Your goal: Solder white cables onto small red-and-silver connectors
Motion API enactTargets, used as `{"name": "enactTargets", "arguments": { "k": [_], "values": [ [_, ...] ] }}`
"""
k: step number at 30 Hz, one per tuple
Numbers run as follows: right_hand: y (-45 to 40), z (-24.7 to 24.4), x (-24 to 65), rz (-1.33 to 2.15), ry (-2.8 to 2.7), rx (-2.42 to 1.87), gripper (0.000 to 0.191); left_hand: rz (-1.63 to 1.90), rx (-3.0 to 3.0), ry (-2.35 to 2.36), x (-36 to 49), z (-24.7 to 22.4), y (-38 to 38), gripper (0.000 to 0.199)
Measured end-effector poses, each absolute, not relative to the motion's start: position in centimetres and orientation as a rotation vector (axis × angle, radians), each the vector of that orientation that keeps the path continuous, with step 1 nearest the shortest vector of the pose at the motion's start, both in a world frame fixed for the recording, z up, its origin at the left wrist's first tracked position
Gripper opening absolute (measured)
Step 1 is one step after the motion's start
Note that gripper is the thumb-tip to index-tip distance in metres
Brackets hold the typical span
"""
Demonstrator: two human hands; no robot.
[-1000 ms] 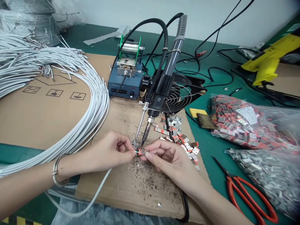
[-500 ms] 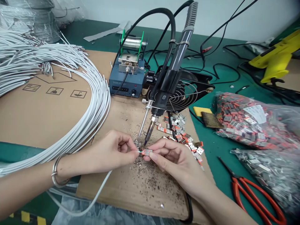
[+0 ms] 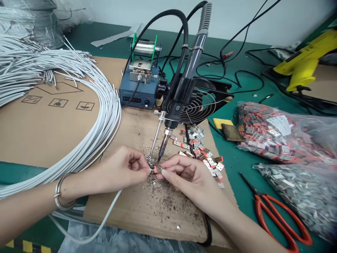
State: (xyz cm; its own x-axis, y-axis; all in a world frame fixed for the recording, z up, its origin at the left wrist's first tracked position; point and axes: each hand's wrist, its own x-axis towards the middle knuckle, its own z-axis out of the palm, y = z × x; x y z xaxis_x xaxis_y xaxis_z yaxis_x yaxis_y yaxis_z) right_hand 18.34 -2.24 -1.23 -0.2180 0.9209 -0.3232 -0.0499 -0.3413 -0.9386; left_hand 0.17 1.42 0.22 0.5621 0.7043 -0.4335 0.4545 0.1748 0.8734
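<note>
a green bench (image 3: 237, 156) carries cardboard (image 3: 60, 140) strewn with dark specks; above it the left hand (image 3: 129, 170) pinches a white cable (image 3: 110, 211) between thumb and forefinger, and the right hand (image 3: 188, 177) likewise pinches a connector (image 3: 156, 170), held between both hands at the iron's (image 3: 181, 93) tip, contact unclear; loose connectors (image 3: 211, 162) lie just beyond, scissors (image 3: 259, 195) further right

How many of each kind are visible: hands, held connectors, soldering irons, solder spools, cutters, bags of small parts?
Hands: 2 (left hand, right hand)
Held connector: 1
Soldering iron: 1
Solder spool: 1
Red-handled cutters: 1
Bags of small parts: 2 (upper bag, lower bag)
Total: 8
</note>
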Motion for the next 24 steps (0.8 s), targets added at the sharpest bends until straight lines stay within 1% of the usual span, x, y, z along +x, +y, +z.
{"name": "enactTargets", "arguments": {
  "k": [5, 9, 12, 15, 19, 24],
  "values": [
    [-2.2, -1.1, 18.8, 1.656, -1.24, -1.288, 0.011, 0.21, 1.453, 1.015, 0.2, -0.1, 1.1, 0.013],
    [-3.4, 0.2, 19.6, 1.509, -1.511, -1.287, 0.007, 0.237, 1.436, 0.93, 0.2, 0.4, -0.6, 0.017],
    [-5.3, 1.5, 20.2, 1.459, -1.632, -1.274, 0.007, 0.219, 1.312, 0.845, 0.4, 1.0, -2.6, 0.017],
    [-7.3, 2.1, 20.5, 1.464, -1.644, -1.248, 0.006, 0.206, 1.173, 0.773, 0.6, 1.2, -4.4, 0.017],
    [-9.1, 2.1, 20.3, 1.5, -1.573, -1.233, 0.005, 0.263, 1.032, 0.713, 0.6, 0.9, -6.1, 0.014],
    [-10.6, 1.9, 19.5, 1.559, -1.535, -1.215, 0.006, 0.289, 1.028, 0.704, -0.1, 0.6, -7.7, 0.011]
  ]
}}
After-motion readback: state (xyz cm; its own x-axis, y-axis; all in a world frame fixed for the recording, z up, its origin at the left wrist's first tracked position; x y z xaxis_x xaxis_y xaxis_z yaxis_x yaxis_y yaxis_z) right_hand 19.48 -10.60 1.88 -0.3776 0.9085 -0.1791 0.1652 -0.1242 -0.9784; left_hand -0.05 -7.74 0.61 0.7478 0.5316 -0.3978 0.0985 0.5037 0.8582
